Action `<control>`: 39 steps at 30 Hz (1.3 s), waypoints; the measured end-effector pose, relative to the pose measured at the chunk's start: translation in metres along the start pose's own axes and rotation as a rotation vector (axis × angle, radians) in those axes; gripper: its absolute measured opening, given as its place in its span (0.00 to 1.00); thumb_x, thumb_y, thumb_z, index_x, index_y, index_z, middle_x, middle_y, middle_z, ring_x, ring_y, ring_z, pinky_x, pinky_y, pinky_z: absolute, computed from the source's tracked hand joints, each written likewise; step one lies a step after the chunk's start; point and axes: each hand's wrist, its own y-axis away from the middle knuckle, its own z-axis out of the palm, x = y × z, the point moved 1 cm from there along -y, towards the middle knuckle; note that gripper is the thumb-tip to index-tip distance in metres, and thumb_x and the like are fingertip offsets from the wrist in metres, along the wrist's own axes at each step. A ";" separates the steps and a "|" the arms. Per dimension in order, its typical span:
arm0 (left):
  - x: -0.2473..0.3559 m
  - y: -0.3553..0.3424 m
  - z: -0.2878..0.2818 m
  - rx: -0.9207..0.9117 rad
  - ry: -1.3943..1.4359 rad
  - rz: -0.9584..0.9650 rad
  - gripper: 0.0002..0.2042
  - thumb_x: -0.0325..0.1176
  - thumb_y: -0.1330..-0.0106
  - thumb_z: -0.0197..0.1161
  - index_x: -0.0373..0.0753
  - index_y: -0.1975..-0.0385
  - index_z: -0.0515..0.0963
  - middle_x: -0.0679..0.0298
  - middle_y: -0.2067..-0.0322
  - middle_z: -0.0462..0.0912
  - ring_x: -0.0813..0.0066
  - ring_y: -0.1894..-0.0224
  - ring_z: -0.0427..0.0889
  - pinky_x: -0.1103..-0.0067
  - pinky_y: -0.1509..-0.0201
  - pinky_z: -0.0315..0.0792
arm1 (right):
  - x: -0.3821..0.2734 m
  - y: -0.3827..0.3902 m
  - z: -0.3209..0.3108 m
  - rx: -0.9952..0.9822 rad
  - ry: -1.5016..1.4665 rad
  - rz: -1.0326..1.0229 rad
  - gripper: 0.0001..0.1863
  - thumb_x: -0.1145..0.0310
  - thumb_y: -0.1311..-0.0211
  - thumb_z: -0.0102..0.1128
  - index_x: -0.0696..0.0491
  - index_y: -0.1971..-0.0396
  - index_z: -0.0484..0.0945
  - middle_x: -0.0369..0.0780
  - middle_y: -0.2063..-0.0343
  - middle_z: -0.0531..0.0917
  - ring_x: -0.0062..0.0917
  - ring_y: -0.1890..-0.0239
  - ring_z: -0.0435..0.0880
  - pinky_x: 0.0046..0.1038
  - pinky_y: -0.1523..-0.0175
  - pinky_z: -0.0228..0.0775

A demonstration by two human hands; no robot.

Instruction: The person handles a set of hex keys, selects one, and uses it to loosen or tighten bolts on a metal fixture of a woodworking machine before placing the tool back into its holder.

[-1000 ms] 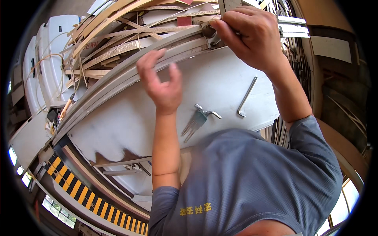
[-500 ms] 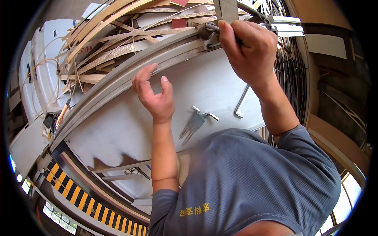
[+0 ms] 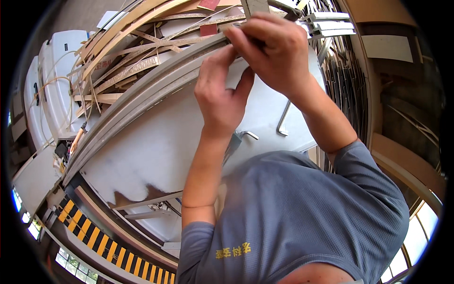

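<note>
My right hand (image 3: pixel 279 52) is closed at the far end of the grey metal rail (image 3: pixel 156 85), its thumb and fingers pinched together. Whatever sits in that grip is hidden by the fingers. Right beside it and slightly below, my left hand (image 3: pixel 220 94) curls in, thumb and fingertips meeting the underside of the right hand; what they hold cannot be made out. On the pale panel (image 3: pixel 151 137) below lies a folding hex key set (image 3: pixel 234 142), partly covered by my left forearm. A loose L-shaped hex key (image 3: pixel 283 118) rests near my right forearm.
Wooden strips (image 3: pixel 123 66) are heaped beyond the rail. Dark thin strips (image 3: pixel 347 94) stand stacked at the right. A metal upright (image 3: pixel 254 7) rises next to my right hand. White cases (image 3: pixel 66 71) stand far left, and a yellow-black striped band (image 3: pixel 104 246) runs lower left.
My left hand has moved up and right from above the panel to meet my right hand, its fingers closing in. My right hand has shifted slightly left in the picture.
</note>
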 end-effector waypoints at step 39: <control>-0.032 -0.071 -0.026 -0.845 -0.356 0.079 0.09 0.27 0.29 0.63 0.37 0.52 0.84 0.56 0.60 0.86 0.60 0.61 0.86 0.73 0.54 0.78 | 0.067 0.176 -0.026 -0.524 -0.332 0.460 0.09 0.72 0.35 0.60 0.53 0.57 0.84 0.42 0.63 0.88 0.40 0.62 0.87 0.39 0.56 0.79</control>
